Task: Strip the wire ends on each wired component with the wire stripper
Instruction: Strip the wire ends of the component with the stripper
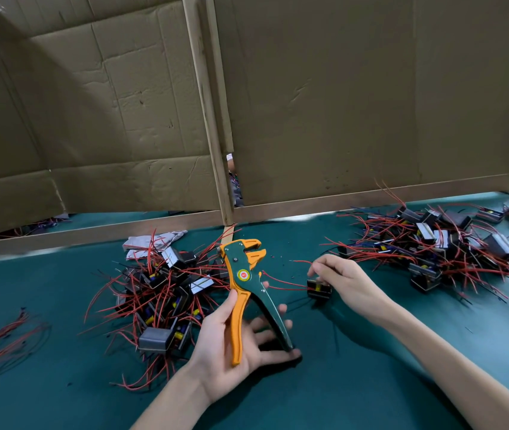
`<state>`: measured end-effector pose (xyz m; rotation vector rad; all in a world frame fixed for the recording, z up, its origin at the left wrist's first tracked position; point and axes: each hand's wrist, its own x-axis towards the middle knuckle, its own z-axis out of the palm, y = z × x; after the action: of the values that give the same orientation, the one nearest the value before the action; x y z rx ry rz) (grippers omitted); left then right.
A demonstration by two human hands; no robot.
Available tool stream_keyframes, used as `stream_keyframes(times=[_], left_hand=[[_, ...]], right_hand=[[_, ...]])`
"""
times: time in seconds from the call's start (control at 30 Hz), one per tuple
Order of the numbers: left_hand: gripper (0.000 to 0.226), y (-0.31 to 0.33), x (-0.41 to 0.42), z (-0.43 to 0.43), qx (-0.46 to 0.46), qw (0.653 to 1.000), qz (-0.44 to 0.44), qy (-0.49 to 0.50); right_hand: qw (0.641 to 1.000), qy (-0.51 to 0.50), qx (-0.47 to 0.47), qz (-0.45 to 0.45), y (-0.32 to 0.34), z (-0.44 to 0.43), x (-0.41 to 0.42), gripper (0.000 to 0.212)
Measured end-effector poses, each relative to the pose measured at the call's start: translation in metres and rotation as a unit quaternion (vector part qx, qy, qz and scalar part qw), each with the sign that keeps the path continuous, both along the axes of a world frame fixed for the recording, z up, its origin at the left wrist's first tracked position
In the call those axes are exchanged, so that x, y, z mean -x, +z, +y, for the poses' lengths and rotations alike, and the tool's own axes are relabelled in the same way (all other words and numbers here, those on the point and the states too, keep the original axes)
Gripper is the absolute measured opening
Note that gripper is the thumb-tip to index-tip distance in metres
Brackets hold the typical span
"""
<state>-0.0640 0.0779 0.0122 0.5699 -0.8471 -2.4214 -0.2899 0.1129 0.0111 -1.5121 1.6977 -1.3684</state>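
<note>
My left hand [231,342] holds the orange and green wire stripper [248,287] upright by its handles, which are spread apart; its jaws point up and to the right. My right hand [340,279] pinches a small black wired component [319,288] just above the green mat, to the right of the stripper. Red wires [281,282] run from the component toward the stripper's jaws without being inside them. One thin red wire end sticks out past my right fingertips.
A pile of wired components [166,293] with red wires lies left of the stripper, another pile [439,249] at the right. Loose red wires [2,339] lie at the far left. A grey glove [150,242] sits behind the left pile. Cardboard panels [340,103] wall off the back.
</note>
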Motion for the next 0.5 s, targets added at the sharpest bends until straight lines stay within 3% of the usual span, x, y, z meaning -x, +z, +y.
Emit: stream_keyframes(times=[0.17, 0.33, 0.5], left_hand=[[0.062, -0.0082, 0.0062, 0.0033, 0.082, 0.993, -0.075, 0.046], [0.073, -0.0070, 0.0039, 0.0057, 0.172, 0.981, -0.090, 0.000], [0.067, -0.0058, 0.0037, 0.0105, 0.223, 0.973, -0.041, -0.041]], right_hand=[[1.000, 0.005, -0.004, -0.008, 0.0016, 0.0008, -0.0031, 0.029], [1.000, -0.008, -0.002, -0.012, 0.0031, 0.0014, -0.0028, 0.029], [0.992, -0.029, 0.025, 0.122, 0.0042, 0.0045, -0.0092, 0.029]])
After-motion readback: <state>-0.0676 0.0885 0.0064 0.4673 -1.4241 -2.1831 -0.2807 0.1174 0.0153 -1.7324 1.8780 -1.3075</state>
